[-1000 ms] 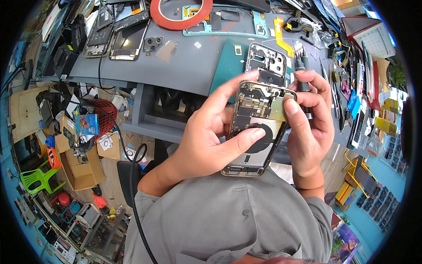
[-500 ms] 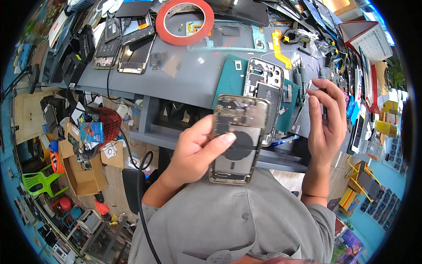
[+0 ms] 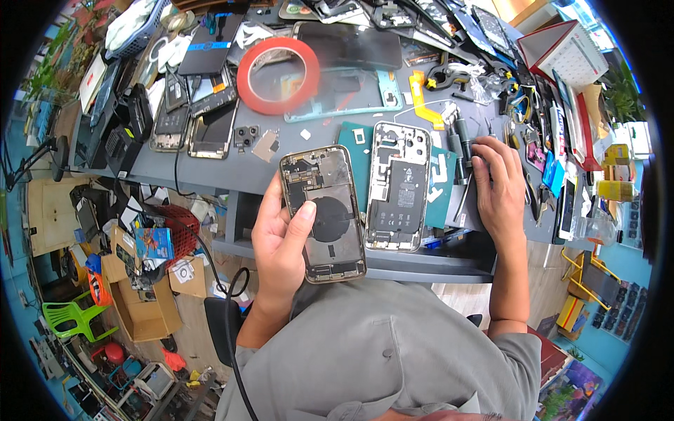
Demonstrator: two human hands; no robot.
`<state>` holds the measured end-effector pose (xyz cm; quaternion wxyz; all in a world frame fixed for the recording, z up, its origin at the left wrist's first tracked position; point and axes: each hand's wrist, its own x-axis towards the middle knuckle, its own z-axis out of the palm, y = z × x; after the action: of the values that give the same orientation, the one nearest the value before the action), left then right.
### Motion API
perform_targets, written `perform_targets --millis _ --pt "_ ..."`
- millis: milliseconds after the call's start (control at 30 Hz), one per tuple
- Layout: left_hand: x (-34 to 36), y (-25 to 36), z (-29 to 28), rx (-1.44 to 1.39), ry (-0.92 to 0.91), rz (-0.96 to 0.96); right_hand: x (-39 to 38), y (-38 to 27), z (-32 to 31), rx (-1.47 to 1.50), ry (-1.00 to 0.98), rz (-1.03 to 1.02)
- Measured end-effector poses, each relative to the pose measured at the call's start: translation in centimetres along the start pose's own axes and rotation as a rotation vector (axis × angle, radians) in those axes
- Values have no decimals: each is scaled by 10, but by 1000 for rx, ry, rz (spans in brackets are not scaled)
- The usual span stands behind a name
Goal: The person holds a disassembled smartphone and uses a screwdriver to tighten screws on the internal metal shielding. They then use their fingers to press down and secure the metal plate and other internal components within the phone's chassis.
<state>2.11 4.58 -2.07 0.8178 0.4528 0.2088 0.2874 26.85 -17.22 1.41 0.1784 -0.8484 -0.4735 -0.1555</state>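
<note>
My left hand (image 3: 277, 242) grips an opened phone (image 3: 324, 217) by its left edge, thumb pressed on the inside face. The circuit board shows at its top and a round black charging coil in the middle. To its right, a second opened phone frame (image 3: 400, 186) with a black battery lies on a green mat (image 3: 441, 179). My right hand (image 3: 500, 196) rests at the right of the mat, fingers loosely bent and slightly apart, with nothing seen in them. Dark-handled screwdrivers (image 3: 460, 140) lie just left of its fingertips.
A roll of red tape (image 3: 246, 77) lies on a light blue phone frame (image 3: 337, 105). A yellow flex cable (image 3: 421, 102) is beyond the mat. Phone parts crowd the desk's left and far side. A black cable (image 3: 228, 316) hangs across my left side.
My left hand has moved left with the phone, uncovering the frame on the mat. My right hand has come down onto the desk beside the screwdrivers. The view has shifted.
</note>
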Motion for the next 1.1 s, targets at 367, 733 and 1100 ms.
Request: perform_targets --millis 367,733,1100 --pt "7 -11 0 -85 -54 45 30 7 -19 -160 49 -133" --pt "7 -9 -5 -119 -100 34 238 8 60 -68 108 -297" --pt "10 -3 -6 -91 -122 9 264 14 111 -239 91 -371"
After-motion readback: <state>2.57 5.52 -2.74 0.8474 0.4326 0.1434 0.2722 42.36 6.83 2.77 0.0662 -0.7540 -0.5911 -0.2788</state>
